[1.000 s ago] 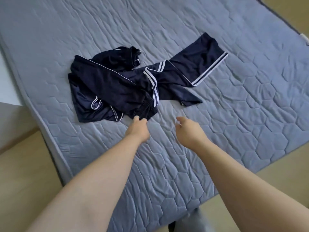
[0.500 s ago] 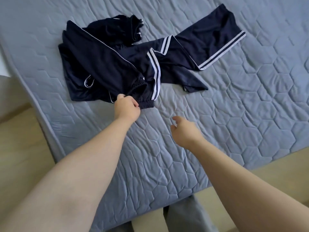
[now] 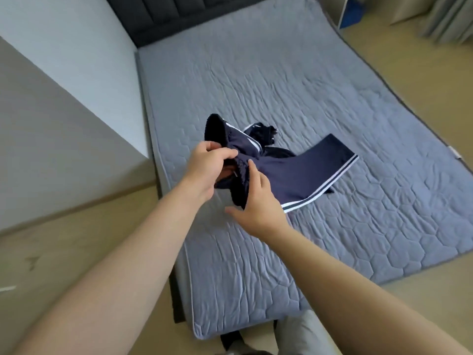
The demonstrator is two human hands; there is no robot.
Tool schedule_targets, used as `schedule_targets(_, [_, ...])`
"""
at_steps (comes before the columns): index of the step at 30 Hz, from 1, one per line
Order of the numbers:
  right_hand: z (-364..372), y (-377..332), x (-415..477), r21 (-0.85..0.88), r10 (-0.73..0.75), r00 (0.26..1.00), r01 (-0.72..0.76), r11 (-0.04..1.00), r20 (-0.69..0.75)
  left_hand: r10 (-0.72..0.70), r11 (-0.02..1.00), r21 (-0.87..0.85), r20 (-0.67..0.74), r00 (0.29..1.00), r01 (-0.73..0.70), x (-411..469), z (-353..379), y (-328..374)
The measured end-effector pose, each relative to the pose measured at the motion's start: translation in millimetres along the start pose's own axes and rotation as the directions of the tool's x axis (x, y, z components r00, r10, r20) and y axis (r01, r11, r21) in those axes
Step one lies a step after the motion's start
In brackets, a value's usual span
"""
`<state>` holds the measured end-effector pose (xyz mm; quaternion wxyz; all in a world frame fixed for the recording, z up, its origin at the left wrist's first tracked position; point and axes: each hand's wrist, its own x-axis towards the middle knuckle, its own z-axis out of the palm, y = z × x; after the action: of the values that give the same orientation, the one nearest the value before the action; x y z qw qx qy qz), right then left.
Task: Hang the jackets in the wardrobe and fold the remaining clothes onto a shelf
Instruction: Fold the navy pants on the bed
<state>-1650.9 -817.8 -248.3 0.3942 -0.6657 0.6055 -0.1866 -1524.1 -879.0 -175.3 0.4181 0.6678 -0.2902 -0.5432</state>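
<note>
Grey bed (image 3: pixel 332 85) holds only part of the navy garment (image 3: pixel 297 175) now: your left hand (image 3: pixel 210 163), gripping the waistband, has lifted it; your right hand (image 3: pixel 258 201) touches it, fingers straight. Folding may begin.

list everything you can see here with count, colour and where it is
clothes: one heap, number unclear, navy with white stripes, middle of the bed, near end lifted
bed: one, grey-blue quilted cover, centre
headboard: one, dark grey, far end of the bed
wall: white, left
floor: beige, around the bed
curtain: grey, top right corner
trouser leg: one, grey, bottom edge
left hand: one, grips the clothes
right hand: one, fingers straight, touches the clothes
</note>
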Motion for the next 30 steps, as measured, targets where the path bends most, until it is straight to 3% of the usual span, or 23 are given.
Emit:
schedule_targets(2, [-2, -34, -13, 0.011, -0.014, 0.981, 0.017, 1.000, -0.194, 0.054, 0.994, -0.099, 0.054, 0.997, -0.048, -24, -17, 28])
schedule_targets(5, [-21, -78, -25, 0.070, -0.032, 0.930, 0.062, 0.996, -0.366, 0.149, 0.983, -0.136, 0.173, 0.974, -0.126, -52, -47, 67])
schedule_targets(9, [-77, -139, -28, 0.259, -0.020, 0.852, 0.181, 0.949, -0.523, 0.278, 0.957, 0.003, 0.297, 0.913, -0.292, -80, -87, 118])
schedule_targets(12, [-123, -186, -31, 0.167, -0.133, 0.770, 0.298, 0.940, -0.624, 0.344, 0.891, 0.143, 0.408, 0.845, -0.432, -99, -107, 154])
schedule_targets(16, [-176, -247, -42, -0.004, -0.295, 0.654, 0.407, 0.913, -0.697, 0.473, 0.668, 0.289, 0.547, 0.690, -0.686, -118, -128, 195])
schedule_targets(20, [-218, -287, -59, -0.105, -0.371, 0.644, 0.412, 0.905, -0.669, 0.588, 0.217, 0.528, 0.601, 0.542, -0.821, -130, -138, 233])
schedule_targets(22, [-233, -300, -72, -0.114, -0.396, 0.652, 0.431, 0.895, -0.646, 0.656, 0.119, 0.572, 0.568, 0.496, -0.812, -133, -134, 244])
schedule_targets(25, [-254, -314, -95, -0.069, -0.416, 0.662, 0.483, 0.873, -0.623, 0.675, 0.206, 0.430, 0.588, 0.446, -0.879, -132, -122, 249])
schedule_targets(27, [-267, -320, -111, -0.024, -0.420, 0.683, 0.508, 0.861, -0.597, 0.561, 0.385, 0.248, 0.702, 0.439, -0.889, -133, -112, 250])
schedule_targets(28, [-273, -321, -118, -0.015, -0.419, 0.697, 0.506, 0.863, -0.582, 0.515, 0.428, 0.206, 0.745, 0.424, -0.880, -135, -106, 249])
schedule_targets(30, [-284, -321, -134, -0.029, -0.406, 0.723, 0.473, 0.881, -0.559, 0.496, 0.408, 0.196, 0.772, 0.397, -0.892, -139, -93, 246])
